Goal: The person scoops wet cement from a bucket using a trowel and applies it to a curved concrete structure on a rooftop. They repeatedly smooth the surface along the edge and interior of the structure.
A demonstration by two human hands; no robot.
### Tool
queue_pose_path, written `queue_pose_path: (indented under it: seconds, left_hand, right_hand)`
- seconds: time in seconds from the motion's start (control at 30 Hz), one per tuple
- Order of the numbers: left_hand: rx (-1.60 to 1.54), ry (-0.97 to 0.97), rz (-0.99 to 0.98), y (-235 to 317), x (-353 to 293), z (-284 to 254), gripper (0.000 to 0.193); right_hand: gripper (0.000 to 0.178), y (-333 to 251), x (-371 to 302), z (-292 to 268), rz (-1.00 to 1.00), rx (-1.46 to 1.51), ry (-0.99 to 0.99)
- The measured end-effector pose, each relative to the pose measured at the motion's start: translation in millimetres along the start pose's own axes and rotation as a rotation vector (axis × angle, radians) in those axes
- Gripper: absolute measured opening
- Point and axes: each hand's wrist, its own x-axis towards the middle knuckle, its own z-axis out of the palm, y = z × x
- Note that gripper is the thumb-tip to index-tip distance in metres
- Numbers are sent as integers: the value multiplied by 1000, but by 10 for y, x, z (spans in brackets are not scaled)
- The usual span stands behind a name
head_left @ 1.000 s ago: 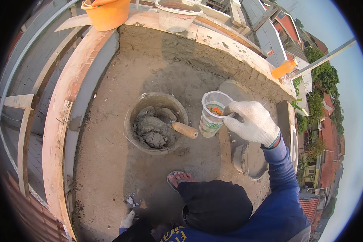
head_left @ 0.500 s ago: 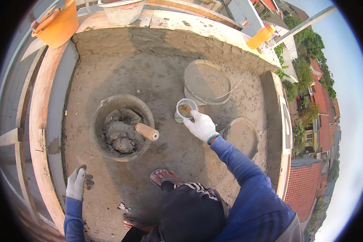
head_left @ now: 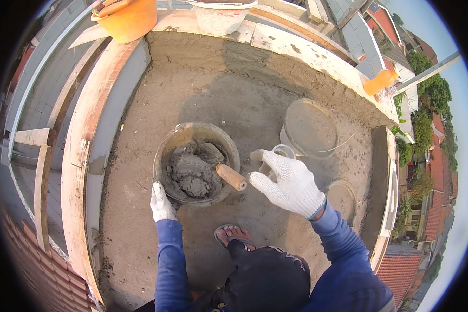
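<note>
A round bucket [head_left: 231, 148] holds grey wet mortar [head_left: 195, 169]. Out of the mortar a trowel [head_left: 232, 177] sticks up to the right by its wooden handle; its blade is buried. My left hand [head_left: 163, 204], in a white glove, grips the near left side of the bucket, some fingers tucked from sight. Just right of the trowel handle, my right hand [head_left: 291, 182], also gloved, is open and empty, thumb and fingers apart. Behind its fingers a clear plastic cup [head_left: 284, 151] is partly hidden.
A bucket of murky liquid [head_left: 311, 125] and a round mortar-coated shape [head_left: 343, 200] stand to the right. Low mortar walls with planks surround me. An orange bucket [head_left: 127, 23], a pale tub [head_left: 221, 20] and an orange bottle [head_left: 380, 81] sit on the planks. My sandalled foot [head_left: 234, 235] is near the bucket.
My right hand has let go of the clear cup and moved toward the trowel handle. My left hand has come up to the mortar bucket. The view has shifted, moving the scene rightward.
</note>
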Motion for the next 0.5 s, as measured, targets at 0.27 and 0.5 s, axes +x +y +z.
queue_pose_path:
  seconds: [0.27,0.5]
  left_hand:
    - [88,-70,155,-195,168,-61,51]
    - [228,38,323,-249,43,-215,54]
  right_hand:
    - [36,-264,425,1024,-459,-562,-147]
    - [19,-416,477,450,-670,-843,-305]
